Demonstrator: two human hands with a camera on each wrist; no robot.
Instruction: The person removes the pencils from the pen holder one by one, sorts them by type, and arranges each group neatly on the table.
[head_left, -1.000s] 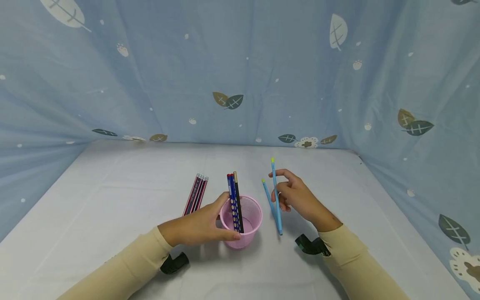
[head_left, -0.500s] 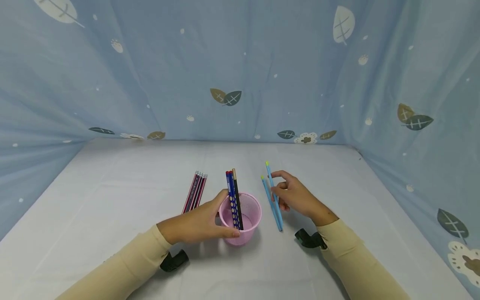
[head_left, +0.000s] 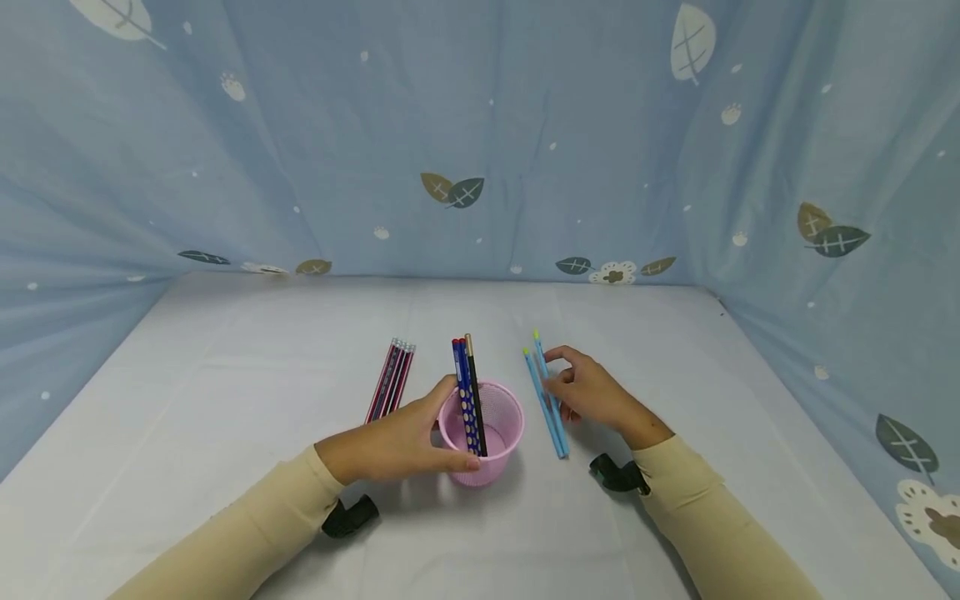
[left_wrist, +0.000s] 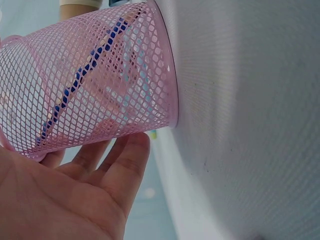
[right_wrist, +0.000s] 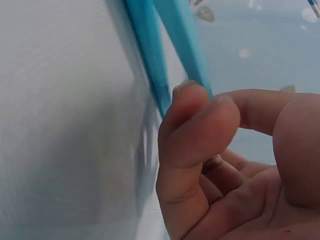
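My left hand [head_left: 397, 442] grips the side of a pink mesh pencil cup [head_left: 491, 473], thumb in front and fingers behind. In the left wrist view, the cup's mesh wall [left_wrist: 100, 85] shows close beside the palm. Blue pencils with pale dots [head_left: 465, 400] and a black pencil with a gold end [head_left: 473, 392] stand leaning inside the cup. To its right, my right hand [head_left: 592, 392] pinches a light blue pencil [head_left: 542, 354] between thumb and fingers. Another light blue pencil [head_left: 535, 379], with a yellow-green end, lies just left of it on the table.
Several striped pencils with silvery ends [head_left: 392, 375] lie side by side left of the cup, partly behind my left hand. A white cloth covers the table [head_left: 262, 375]. A blue leaf-patterned curtain [head_left: 337, 125] hangs along the back and sides.
The right hand has lowered its light blue pencil and brought it left, nearly parallel with the one lying there. My left hand keeps its hold on the cup. The view has shifted slightly.
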